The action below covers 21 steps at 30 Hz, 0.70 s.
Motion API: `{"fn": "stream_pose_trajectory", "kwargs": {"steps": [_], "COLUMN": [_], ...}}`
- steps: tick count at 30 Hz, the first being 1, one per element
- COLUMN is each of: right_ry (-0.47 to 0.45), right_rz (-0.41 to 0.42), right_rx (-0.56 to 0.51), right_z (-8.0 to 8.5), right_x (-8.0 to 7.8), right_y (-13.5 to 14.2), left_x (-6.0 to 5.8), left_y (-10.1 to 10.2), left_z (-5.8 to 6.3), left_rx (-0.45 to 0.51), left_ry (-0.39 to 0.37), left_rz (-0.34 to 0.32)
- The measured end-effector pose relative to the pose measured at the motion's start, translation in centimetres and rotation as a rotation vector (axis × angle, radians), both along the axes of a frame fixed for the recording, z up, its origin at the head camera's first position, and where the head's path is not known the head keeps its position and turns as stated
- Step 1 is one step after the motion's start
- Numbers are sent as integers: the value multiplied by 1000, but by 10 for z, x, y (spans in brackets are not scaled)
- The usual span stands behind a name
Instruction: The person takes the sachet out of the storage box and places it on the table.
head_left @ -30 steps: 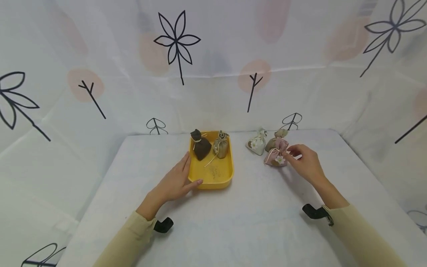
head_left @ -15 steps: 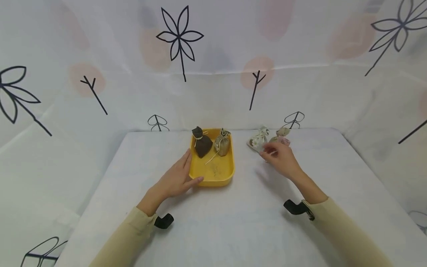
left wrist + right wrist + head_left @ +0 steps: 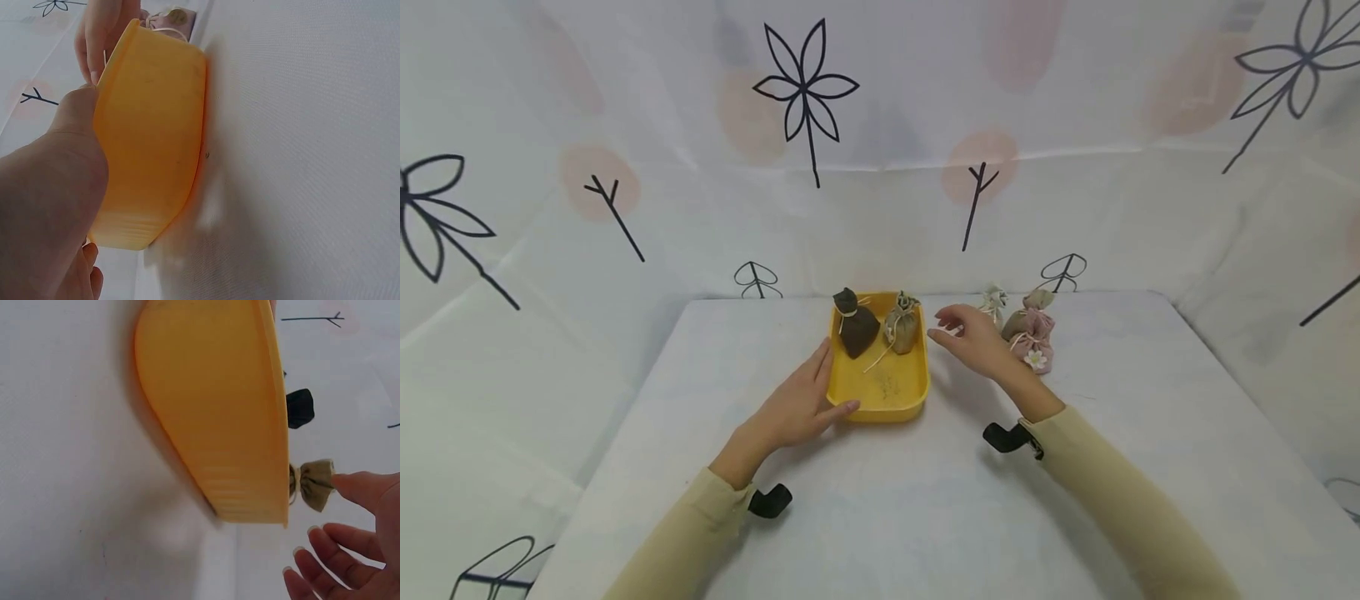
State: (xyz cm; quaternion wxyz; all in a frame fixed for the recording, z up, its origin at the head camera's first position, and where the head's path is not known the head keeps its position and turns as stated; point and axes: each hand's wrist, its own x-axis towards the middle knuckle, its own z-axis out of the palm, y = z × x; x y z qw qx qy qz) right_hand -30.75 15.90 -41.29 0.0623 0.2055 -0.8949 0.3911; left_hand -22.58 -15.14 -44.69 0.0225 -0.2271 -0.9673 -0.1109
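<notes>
A yellow tray point(image 3: 868, 387) holds a dark drawstring pouch point(image 3: 857, 332) and a khaki drawstring pouch point(image 3: 902, 329) near its back. Against the tray's left side rests my left hand point(image 3: 793, 408), fingers along the wall and thumb at the front rim. My right hand point(image 3: 973, 340) is just right of the tray, with nothing held; the right wrist view shows its fingers point(image 3: 340, 550) spread apart near the khaki pouch's ruffled top point(image 3: 317, 484). Behind that hand, a pale green pouch point(image 3: 993, 303) is partly hidden. A pink pouch point(image 3: 1034, 340) with a white flower stands beside it.
Another olive pouch point(image 3: 1017, 322) stands behind the pink one, partly covered by it. A white cloth covers the table point(image 3: 880, 508). A printed curtain point(image 3: 880, 225) rises along the table's back edge.
My right hand has left the pink pouch and moved left, past the pale green pouch, to the tray's right side. The left hand keeps its place on the tray; the pouches look unmoved.
</notes>
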Motion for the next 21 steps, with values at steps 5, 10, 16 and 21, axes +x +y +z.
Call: {"fn": "stream_pose_trajectory", "kwargs": {"steps": [5,10,16,21], "right_ry": [-30,-33,-32,-56], "right_rz": [2,14,34,18], "right_rx": [9,38,80,103], "right_z": [-1,2,4,1], "right_x": [-15,-25,-35,-44], "right_y": [-15,-29,-42,-47], "left_x": [0,0,1,2], "left_y": [0,0,0,-1], "left_z": [1,2,3,3], "left_rx": [-3,1,-1,-4], "left_ry": [9,3,-9,-5], "left_rz": [1,3,4,11]}}
